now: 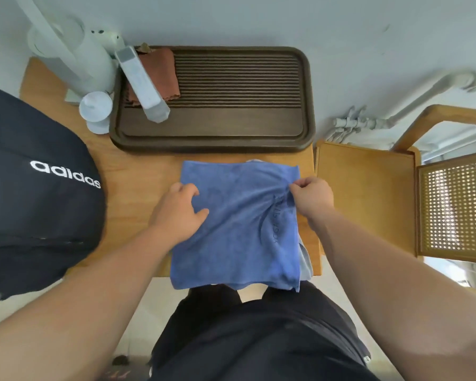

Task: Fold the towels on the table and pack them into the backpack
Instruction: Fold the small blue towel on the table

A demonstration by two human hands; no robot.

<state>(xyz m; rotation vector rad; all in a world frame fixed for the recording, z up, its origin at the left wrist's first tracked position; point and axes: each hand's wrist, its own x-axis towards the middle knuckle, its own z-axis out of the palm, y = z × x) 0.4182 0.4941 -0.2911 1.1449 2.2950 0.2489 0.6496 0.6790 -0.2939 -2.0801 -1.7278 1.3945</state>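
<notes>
blue terry towel (237, 229), soft and creased, lies mid-frame on the wooden surface (138, 171). left hand (180, 213) presses its left edge, thumb spread. right hand (312, 199) pinches a bunched fold. smooth black backpack (39, 193) sits at left.

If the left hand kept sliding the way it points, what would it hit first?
The left hand rests on the blue towel; beyond it, probably the near rim of the dark tray.

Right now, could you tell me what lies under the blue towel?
A paler grey cloth peeks out at the blue towel's right and far edges, on the wooden table. Its covered extent cannot be seen.
</notes>
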